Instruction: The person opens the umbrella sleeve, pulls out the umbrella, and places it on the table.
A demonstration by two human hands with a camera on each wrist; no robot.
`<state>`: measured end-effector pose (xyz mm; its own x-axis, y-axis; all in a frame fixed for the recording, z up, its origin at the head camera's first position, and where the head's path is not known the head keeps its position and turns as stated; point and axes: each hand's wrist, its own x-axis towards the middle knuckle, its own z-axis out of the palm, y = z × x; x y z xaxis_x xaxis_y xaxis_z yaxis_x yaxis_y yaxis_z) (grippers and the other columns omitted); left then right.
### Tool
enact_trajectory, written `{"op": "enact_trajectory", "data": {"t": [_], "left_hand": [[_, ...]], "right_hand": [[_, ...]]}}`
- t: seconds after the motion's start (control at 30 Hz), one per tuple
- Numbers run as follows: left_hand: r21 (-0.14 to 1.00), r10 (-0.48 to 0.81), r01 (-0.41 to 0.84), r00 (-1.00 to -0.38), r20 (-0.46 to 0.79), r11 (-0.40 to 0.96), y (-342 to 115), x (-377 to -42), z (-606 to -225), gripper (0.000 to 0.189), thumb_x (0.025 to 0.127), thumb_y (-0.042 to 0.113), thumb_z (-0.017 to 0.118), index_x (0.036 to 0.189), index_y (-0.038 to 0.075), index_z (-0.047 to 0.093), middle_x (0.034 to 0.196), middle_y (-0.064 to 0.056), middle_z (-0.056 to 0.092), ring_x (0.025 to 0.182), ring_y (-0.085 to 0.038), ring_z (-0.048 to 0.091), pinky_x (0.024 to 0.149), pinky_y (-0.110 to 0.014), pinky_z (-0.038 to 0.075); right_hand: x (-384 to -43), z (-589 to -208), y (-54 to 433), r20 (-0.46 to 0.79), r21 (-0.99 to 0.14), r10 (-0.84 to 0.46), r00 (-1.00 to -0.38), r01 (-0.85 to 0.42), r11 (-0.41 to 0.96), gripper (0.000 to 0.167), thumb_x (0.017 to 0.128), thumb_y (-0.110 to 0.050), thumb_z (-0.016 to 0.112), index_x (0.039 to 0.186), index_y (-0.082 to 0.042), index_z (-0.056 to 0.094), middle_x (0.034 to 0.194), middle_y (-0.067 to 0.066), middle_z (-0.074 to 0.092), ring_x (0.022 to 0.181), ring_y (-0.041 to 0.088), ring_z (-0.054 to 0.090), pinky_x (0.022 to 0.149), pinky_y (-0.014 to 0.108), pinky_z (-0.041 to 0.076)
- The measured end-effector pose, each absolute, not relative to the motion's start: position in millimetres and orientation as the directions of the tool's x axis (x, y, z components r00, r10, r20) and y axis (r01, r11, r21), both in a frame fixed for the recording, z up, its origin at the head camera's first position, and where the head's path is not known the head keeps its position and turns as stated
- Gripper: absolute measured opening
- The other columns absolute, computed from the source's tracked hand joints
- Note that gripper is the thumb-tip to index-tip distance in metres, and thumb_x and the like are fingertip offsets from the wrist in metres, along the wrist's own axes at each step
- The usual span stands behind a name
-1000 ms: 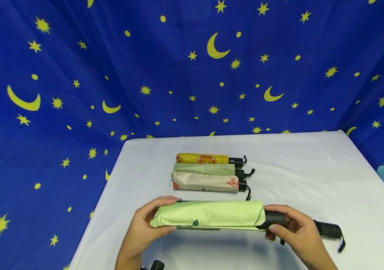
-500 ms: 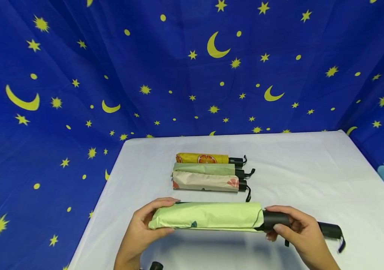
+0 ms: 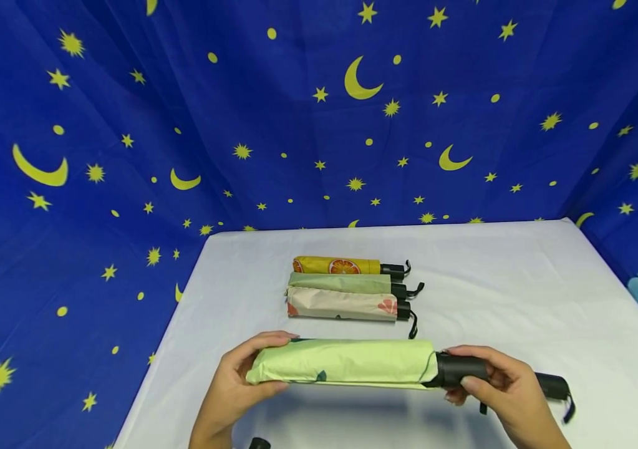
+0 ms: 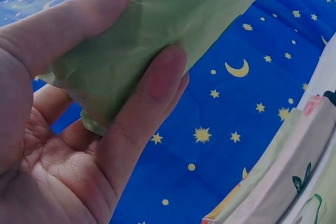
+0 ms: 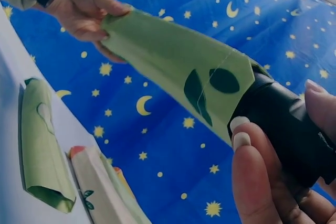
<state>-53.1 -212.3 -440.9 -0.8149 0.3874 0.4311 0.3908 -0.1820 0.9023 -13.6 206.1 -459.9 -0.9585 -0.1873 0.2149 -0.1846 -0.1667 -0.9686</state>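
A blue curtain (image 3: 296,93) with yellow moons and stars hangs round a white table (image 3: 493,280), probably put up as a plain surround for the work. Above the near part of the table is a lime umbrella (image 3: 347,363), folded inside its cloth cover and lying level between two hands, with a shadow on the cloth beneath it. Beyond it a beige umbrella (image 3: 341,304), a pale green umbrella (image 3: 338,282) and a yellow umbrella (image 3: 335,265) lie side by side, ends lined up and handles to the right, which looks like a deliberate row. The right wrist view also shows a green cover (image 5: 44,145) on the table; its near end looks hollow.

The left hand (image 3: 237,377) has thumb and fingers clamped round the far tip of the cover; the right hand (image 3: 512,386) pinches the black handle (image 3: 461,370). Gripping opposite ends seems to let them share the weight and steady both parts. A second handle (image 3: 553,386) pokes out behind the right hand, its umbrella hidden, with a small strap (image 3: 569,411) hanging off its end
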Motion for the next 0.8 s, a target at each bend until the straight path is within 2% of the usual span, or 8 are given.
{"op": "enact_trajectory", "data": {"t": [0.37, 0.63, 0.8], "left_hand": [[0.908, 0.372, 0.377, -0.829, 0.418, -0.181, -213, -51, -439, 0.058, 0.079, -0.023, 0.073, 0.134, -0.012, 0.056, 0.138, -0.025, 0.057, 0.129, -0.032, 0.054, 0.099, -0.033, 0.052], [0.891, 0.394, 0.393, -0.800, 0.453, -0.227, -214, -53, -441, 0.060, 0.080, -0.024, 0.070, 0.136, -0.015, 0.052, 0.140, -0.030, 0.053, 0.131, -0.034, 0.052, 0.100, -0.034, 0.051], [0.881, 0.383, 0.394, -0.795, 0.470, -0.263, -216, -53, -441, 0.056, 0.084, -0.021, 0.069, 0.136, -0.018, 0.049, 0.139, -0.032, 0.051, 0.124, -0.033, 0.055, 0.096, -0.034, 0.053]], "right_hand": [[-13, -459, 211, 0.235, -0.956, -0.153, -0.960, -0.200, -0.214, 0.037, 0.098, 0.022, 0.046, 0.132, 0.013, 0.056, 0.116, 0.013, 0.069, 0.075, 0.032, 0.073, 0.062, 0.044, 0.061], [-12, -459, 215, 0.253, -0.942, -0.175, -0.952, -0.200, -0.270, 0.040, 0.098, 0.023, 0.043, 0.135, 0.012, 0.055, 0.117, 0.015, 0.069, 0.077, 0.032, 0.074, 0.064, 0.044, 0.061], [-12, -459, 219, 0.264, -0.937, -0.175, -0.949, -0.208, -0.281, 0.041, 0.098, 0.024, 0.042, 0.135, 0.011, 0.056, 0.116, 0.015, 0.069, 0.078, 0.031, 0.074, 0.065, 0.044, 0.062]]}}
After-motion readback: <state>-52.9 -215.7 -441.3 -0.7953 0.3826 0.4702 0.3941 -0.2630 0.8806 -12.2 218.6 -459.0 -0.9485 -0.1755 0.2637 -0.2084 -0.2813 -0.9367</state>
